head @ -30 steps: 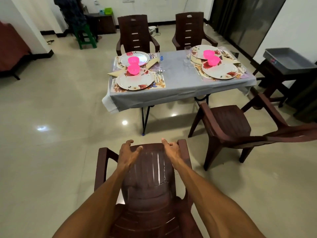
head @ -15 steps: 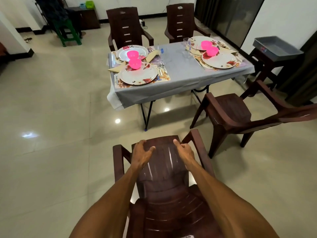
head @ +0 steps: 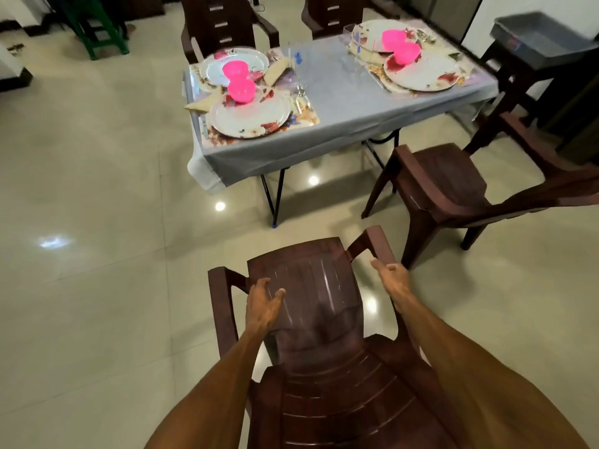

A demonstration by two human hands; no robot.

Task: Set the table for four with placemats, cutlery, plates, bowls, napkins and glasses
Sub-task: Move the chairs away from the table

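The table (head: 340, 105) under a grey cloth holds floral placemats (head: 304, 115), white flowered plates (head: 249, 117) (head: 421, 75), pink bowls (head: 241, 89) (head: 405, 54), folded napkins (head: 204, 104) and clear glasses (head: 350, 29). Right in front of me stands a brown plastic chair (head: 311, 286), its back toward me and its seat facing the table. My left hand (head: 264, 303) lies with fingers spread on the left of its backrest. My right hand (head: 392, 277) hovers open just off the backrest's right edge, by the armrest. Neither hand holds anything.
A second brown chair (head: 444, 186) stands askew at the table's near right corner. Two more chairs (head: 227, 24) (head: 334, 12) stand on the far side. A grey tray (head: 541, 37) rests on a dark stand at the right. A green stool (head: 100, 30) is far left.
Both hands have let go of the top of the backrest and spread apart, the right one sliding off to the side. The chair and I have come closer to the table.
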